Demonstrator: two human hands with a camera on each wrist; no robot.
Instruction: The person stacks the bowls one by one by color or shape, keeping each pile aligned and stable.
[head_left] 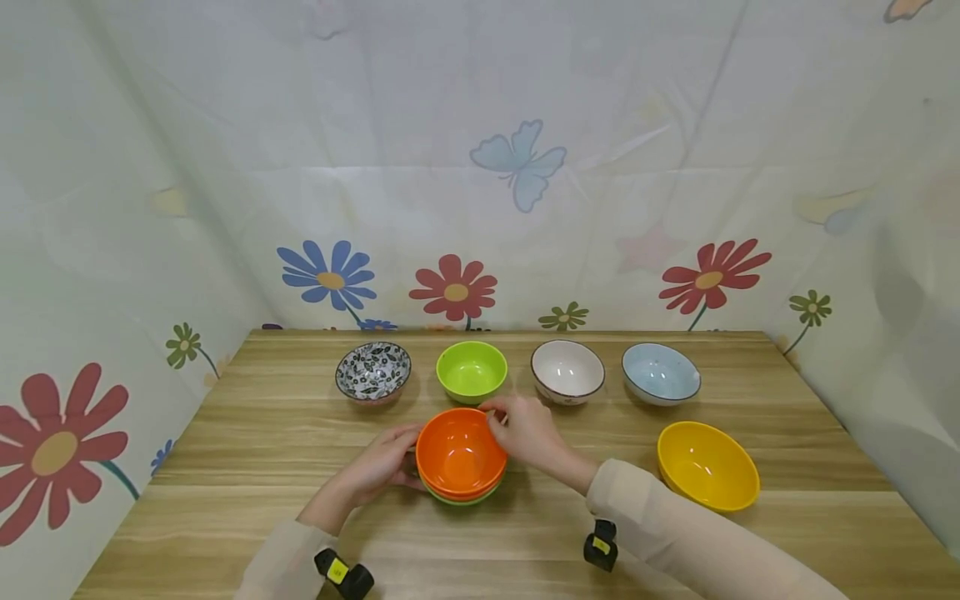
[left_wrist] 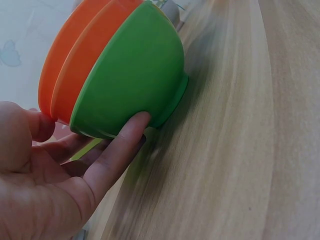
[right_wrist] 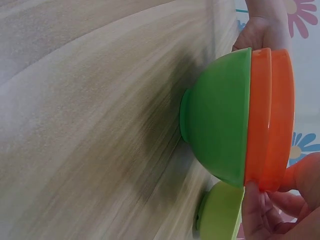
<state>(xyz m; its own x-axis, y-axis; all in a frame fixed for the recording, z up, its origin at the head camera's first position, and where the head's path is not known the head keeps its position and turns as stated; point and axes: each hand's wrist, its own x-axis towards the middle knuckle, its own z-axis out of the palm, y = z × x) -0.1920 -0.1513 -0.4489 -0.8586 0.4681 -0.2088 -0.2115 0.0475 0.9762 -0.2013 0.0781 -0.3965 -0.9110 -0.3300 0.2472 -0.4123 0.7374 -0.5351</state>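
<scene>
Two orange bowls [head_left: 462, 454] sit nested on a green bowl [left_wrist: 132, 75] in a stack at the front middle of the table. My left hand [head_left: 386, 460] rests against the stack's left side. In the left wrist view its nearly straight fingers [left_wrist: 117, 155] touch the green bowl's outside, while the thumb is at the orange rims. With thumb and fingertips my right hand [head_left: 528, 429] pinches the orange rim at the far right of the stack. Whether it has one or both orange bowls is hard to tell in the right wrist view.
Along the back stand a black-and-white patterned bowl [head_left: 373, 372], a lime green bowl [head_left: 472, 372], a white bowl [head_left: 567, 372] and a light blue bowl [head_left: 661, 374]. A yellow bowl [head_left: 708, 466] is at the right, beside my right forearm. Flower-printed cloth [head_left: 375, 192] hangs behind the table.
</scene>
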